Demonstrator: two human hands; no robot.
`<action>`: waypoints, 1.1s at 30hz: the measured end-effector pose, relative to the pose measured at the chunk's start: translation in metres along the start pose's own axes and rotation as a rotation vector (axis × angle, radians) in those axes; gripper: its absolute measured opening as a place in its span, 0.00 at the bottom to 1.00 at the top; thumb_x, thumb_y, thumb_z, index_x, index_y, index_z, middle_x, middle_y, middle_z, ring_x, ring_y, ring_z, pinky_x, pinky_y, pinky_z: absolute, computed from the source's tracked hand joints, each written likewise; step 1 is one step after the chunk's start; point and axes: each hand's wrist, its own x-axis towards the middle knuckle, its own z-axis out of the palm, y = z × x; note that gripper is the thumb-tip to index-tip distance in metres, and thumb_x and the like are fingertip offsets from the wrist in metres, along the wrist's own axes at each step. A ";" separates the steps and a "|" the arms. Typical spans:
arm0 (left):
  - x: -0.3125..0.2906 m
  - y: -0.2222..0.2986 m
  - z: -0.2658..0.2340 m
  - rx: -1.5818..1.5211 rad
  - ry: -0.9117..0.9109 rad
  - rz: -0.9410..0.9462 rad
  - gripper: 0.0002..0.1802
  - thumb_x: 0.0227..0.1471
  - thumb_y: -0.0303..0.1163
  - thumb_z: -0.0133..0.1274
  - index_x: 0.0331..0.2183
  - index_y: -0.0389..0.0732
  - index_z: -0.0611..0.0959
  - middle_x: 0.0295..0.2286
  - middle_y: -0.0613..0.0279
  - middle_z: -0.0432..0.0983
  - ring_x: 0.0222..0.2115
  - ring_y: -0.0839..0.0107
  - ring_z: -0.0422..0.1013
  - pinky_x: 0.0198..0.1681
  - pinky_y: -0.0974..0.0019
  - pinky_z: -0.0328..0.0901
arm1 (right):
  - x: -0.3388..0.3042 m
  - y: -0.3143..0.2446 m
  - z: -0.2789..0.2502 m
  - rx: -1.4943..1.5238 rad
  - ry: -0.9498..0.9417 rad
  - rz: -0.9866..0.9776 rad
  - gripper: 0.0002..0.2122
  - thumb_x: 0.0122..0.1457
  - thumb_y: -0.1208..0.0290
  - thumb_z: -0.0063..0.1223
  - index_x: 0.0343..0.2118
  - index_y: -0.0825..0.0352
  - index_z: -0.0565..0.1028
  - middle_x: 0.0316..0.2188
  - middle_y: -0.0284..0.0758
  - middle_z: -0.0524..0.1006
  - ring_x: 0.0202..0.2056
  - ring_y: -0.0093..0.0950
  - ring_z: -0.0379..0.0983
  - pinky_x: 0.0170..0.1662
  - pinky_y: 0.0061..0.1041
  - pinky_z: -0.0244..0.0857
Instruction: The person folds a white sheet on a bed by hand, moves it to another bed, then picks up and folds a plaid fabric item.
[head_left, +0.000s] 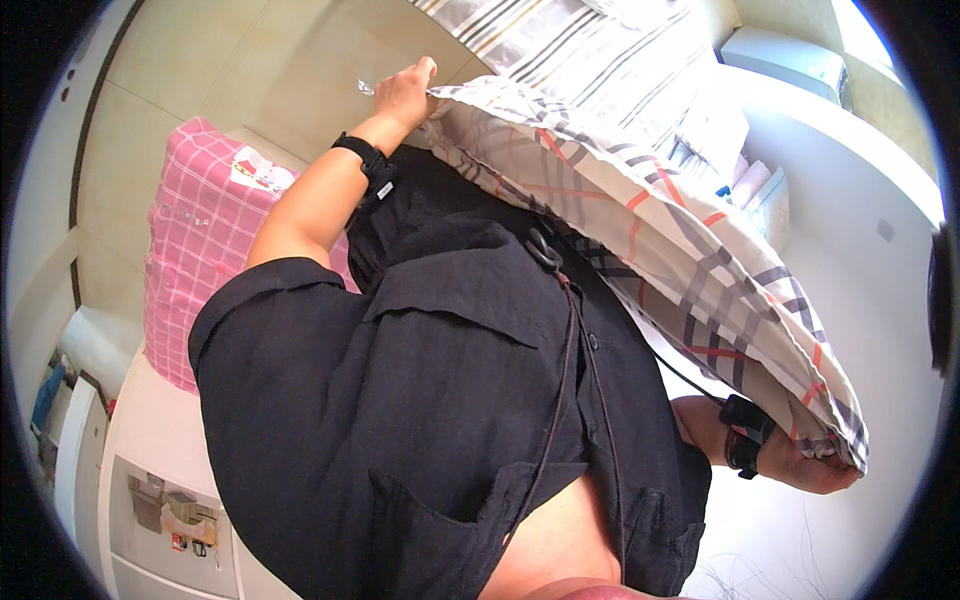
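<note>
A plaid cloth [660,230] in white, grey and orange is stretched in front of my black-shirted body, running from upper centre to lower right. My left hand [405,92] grips its upper corner, arm extended, with a black band on the wrist. My right hand [812,467] is closed on the cloth's lower corner at the right and also wears a black wrist band. A thin dark cord hangs down my shirt front.
A pink checked cushion [200,240] rests on a white cabinet [150,440] at the left. A grey-striped sheet [570,40] lies beyond the cloth at the top. A white box-shaped unit [785,55] sits at top right. Beige floor tiles [200,60] show at upper left.
</note>
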 end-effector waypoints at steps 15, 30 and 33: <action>-0.014 -0.022 0.086 -0.719 -0.890 -0.260 0.12 0.39 0.26 0.47 0.32 0.38 0.73 0.22 0.58 0.73 0.13 0.73 0.66 0.14 0.72 0.59 | -0.004 -0.010 0.012 -0.220 -0.085 0.103 0.16 0.55 0.64 0.31 0.38 0.69 0.66 0.32 0.44 0.72 0.30 0.34 0.73 0.27 0.39 0.71; -0.044 -0.004 0.112 -0.501 -0.654 0.536 0.33 0.30 0.23 0.49 0.45 0.33 0.62 0.41 0.52 0.66 0.37 0.60 0.67 0.40 0.65 0.62 | -0.009 -0.025 0.027 -0.140 0.014 0.169 0.16 0.53 0.62 0.36 0.38 0.68 0.66 0.35 0.41 0.71 0.32 0.33 0.73 0.28 0.34 0.72; -0.043 0.006 0.105 -0.437 -0.803 0.290 0.34 0.27 0.29 0.55 0.43 0.34 0.66 0.41 0.49 0.66 0.43 0.59 0.62 0.46 0.66 0.57 | -0.010 -0.032 0.033 -0.180 0.039 0.196 0.15 0.52 0.62 0.37 0.37 0.68 0.66 0.36 0.40 0.70 0.32 0.32 0.73 0.28 0.33 0.72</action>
